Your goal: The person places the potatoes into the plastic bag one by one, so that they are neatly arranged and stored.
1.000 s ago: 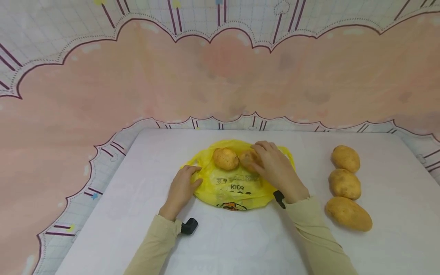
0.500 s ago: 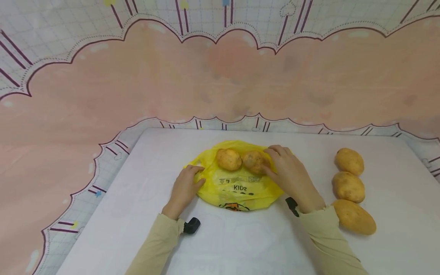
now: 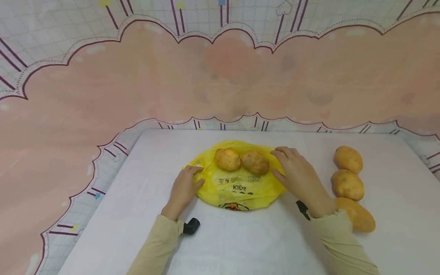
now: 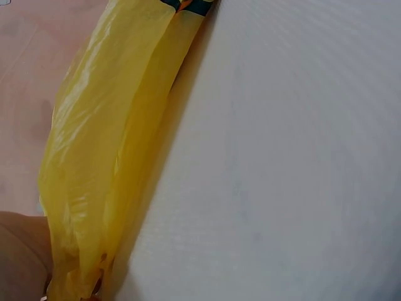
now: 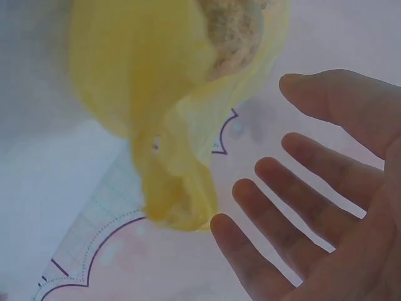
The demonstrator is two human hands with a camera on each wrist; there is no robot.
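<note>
The left hand's grip [image 3: 182,188] pinches the yellow bag [image 3: 237,195] at its left edge; two potatoes [image 3: 255,162] lie in its mouth, seemingly done; the right hand's grip [image 3: 301,179] is spread, holding nothing; three other potatoes [image 3: 347,185] on the counter [image 3: 247,244] seem left

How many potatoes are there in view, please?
5. Two potatoes side by side in the yellow plastic bag; three potatoes on the right of the white table, the nearest partly behind the right sleeve. The bag may hide more.

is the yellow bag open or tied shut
The yellow bag is open: its edges are spread wide, with two potatoes showing uncovered between them.
</note>
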